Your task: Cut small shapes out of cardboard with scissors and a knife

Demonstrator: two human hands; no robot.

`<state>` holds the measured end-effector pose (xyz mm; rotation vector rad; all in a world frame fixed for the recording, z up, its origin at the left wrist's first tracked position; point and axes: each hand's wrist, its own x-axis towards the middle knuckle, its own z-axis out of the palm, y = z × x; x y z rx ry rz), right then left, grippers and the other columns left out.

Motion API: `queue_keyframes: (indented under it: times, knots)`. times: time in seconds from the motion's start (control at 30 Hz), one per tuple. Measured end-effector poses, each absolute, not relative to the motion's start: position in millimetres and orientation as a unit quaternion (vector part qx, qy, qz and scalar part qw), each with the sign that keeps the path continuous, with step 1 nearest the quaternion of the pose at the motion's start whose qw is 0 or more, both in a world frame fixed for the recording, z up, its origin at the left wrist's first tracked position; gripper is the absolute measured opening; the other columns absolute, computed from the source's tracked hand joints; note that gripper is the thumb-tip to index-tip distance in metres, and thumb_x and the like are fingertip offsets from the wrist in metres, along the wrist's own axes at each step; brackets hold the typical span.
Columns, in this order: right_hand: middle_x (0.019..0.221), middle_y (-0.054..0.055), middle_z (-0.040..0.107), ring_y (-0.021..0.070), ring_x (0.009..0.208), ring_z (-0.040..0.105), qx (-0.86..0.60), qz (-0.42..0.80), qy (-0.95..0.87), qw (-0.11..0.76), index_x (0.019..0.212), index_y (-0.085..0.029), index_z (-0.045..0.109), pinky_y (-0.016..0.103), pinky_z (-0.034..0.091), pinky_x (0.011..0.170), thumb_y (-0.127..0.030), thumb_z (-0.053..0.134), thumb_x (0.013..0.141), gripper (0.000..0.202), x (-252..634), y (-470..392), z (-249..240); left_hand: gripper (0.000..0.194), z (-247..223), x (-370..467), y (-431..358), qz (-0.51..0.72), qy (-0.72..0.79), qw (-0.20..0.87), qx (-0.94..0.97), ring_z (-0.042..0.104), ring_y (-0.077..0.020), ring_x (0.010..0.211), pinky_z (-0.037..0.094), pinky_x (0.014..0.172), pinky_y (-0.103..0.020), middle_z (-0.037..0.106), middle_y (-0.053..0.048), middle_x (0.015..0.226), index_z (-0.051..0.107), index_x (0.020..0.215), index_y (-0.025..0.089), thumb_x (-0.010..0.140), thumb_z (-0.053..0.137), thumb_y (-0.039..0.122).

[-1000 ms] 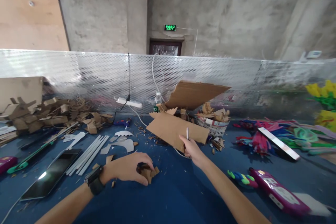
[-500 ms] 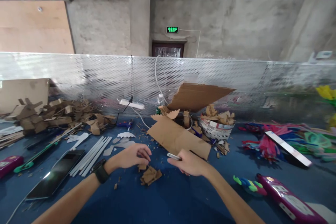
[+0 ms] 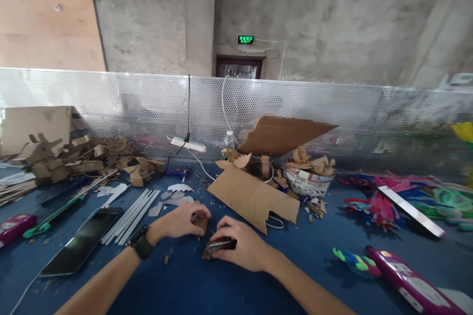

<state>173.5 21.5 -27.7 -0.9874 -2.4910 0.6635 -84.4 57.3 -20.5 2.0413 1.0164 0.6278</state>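
My left hand (image 3: 185, 219), with a dark watch (image 3: 141, 243) on its wrist, curls its fingers round a brown cardboard scrap (image 3: 200, 222). Just right of it, my right hand (image 3: 242, 243) is closed on a slim silver-and-dark tool (image 3: 221, 244), perhaps a craft knife. Its fingertips are also at a second cardboard scrap (image 3: 207, 253) on the blue table; whether they pinch it I cannot tell. Beyond both hands lies a flat cardboard sheet (image 3: 247, 192) with a notch cut in its near edge.
White sticks (image 3: 131, 216) and a black phone (image 3: 83, 241) lie to the left, before a cardboard heap (image 3: 81, 157). A basket (image 3: 308, 182) of scraps stands at back right. Further right are pipe cleaners (image 3: 380, 204), a white-faced phone (image 3: 410, 210) and a purple case (image 3: 414, 280).
My right hand has moved left and down to the scrap pile, bringing the slim tool along. My left hand has closed on scraps, and the small pile between the hands is now split.
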Motion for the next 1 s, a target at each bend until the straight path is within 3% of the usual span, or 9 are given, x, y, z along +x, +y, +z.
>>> queue_keyframes:
  times: [0.13,0.23,0.4,0.5,0.6,0.73,0.83,1.0]
  knots:
    - [0.131,0.007,0.067,0.0271,0.106,0.071,-0.336,0.235,-0.896,0.172,0.127,-0.03,0.078,0.037,0.052,0.095,-0.05,0.083,0.085,0.047,177.1,20.0,-26.3,0.044,-13.4,-91.7,54.6,0.214,0.418,0.354,0.809,0.067,-0.0263,0.106,0.052,0.088,-0.033,0.073,-0.006,0.112,0.075,0.11,0.02,0.067,0.084,0.028]
    - [0.133,0.008,0.065,0.0275,0.106,0.071,-0.334,0.241,-0.896,0.164,0.129,-0.028,0.077,0.037,0.053,0.094,-0.049,0.085,0.083,0.051,177.7,16.2,-21.0,0.044,-15.6,-92.3,56.7,0.207,0.428,0.328,0.816,0.064,-0.0218,0.092,0.049,0.079,-0.029,0.07,-0.003,0.1,0.075,0.108,0.019,0.066,0.086,0.03]
    - [0.115,0.005,0.067,0.0198,0.092,0.069,-0.35,0.275,-0.871,0.207,0.105,-0.025,0.081,0.03,0.052,0.081,-0.034,0.086,0.083,0.024,175.2,13.2,-14.2,0.026,-19.6,-90.0,59.5,0.212,0.418,0.306,0.829,0.055,-0.0164,0.071,0.041,0.068,-0.027,0.063,0.001,0.078,0.076,0.104,0.02,0.083,0.074,0.034]
    - [0.111,0.003,0.067,0.0137,0.076,0.064,-0.352,0.298,-0.859,0.221,0.101,-0.023,0.08,0.025,0.049,0.068,-0.027,0.086,0.082,0.021,174.7,14.8,-15.8,0.021,-17.9,-88.5,58.9,0.229,0.414,0.29,0.832,0.053,-0.0152,0.068,0.038,0.065,-0.027,0.062,0.001,0.073,0.077,0.09,0.019,0.086,0.073,0.039]
    - [0.112,0.004,0.069,0.0154,0.082,0.067,-0.33,0.312,-0.862,0.223,0.107,-0.024,0.081,0.025,0.05,0.069,-0.027,0.084,0.083,0.024,176.1,17.7,-19.7,0.026,-17.6,-85.9,58.2,0.28,0.409,0.331,0.803,0.053,-0.0142,0.066,0.041,0.064,-0.027,0.059,0.003,0.072,0.071,0.084,0.019,0.087,0.074,0.044]
    - [0.112,0.005,0.07,0.0189,0.093,0.07,-0.316,0.331,-0.858,0.234,0.112,-0.024,0.08,0.025,0.052,0.073,-0.025,0.082,0.085,0.027,177.9,21.0,-23.9,0.033,-21.3,-79.4,55.8,0.331,0.415,0.428,0.731,0.059,-0.0146,0.059,0.048,0.057,-0.026,0.055,0.007,0.068,0.056,0.096,0.022,0.088,0.071,0.05]
    - [0.112,0.005,0.07,0.0189,0.092,0.069,-0.325,0.338,-0.852,0.235,0.113,-0.024,0.079,0.026,0.053,0.074,-0.025,0.085,0.082,0.032,178.0,22.6,-26.0,0.045,-21.9,-73.4,52.1,0.366,0.402,0.496,0.677,0.07,-0.017,0.068,0.057,0.066,-0.03,0.063,0.006,0.076,0.047,0.095,0.024,0.081,0.08,0.052]
    - [0.11,0.005,0.068,0.0179,0.084,0.066,-0.35,0.329,-0.846,0.231,0.104,-0.021,0.078,0.026,0.052,0.07,-0.032,0.094,0.07,0.039,177.1,23.0,-27.8,0.055,-17.9,-67.6,45.3,0.373,0.384,0.557,0.635,0.078,-0.0229,0.094,0.059,0.084,-0.036,0.077,-0.008,0.104,0.048,0.098,0.023,0.079,0.079,0.064]
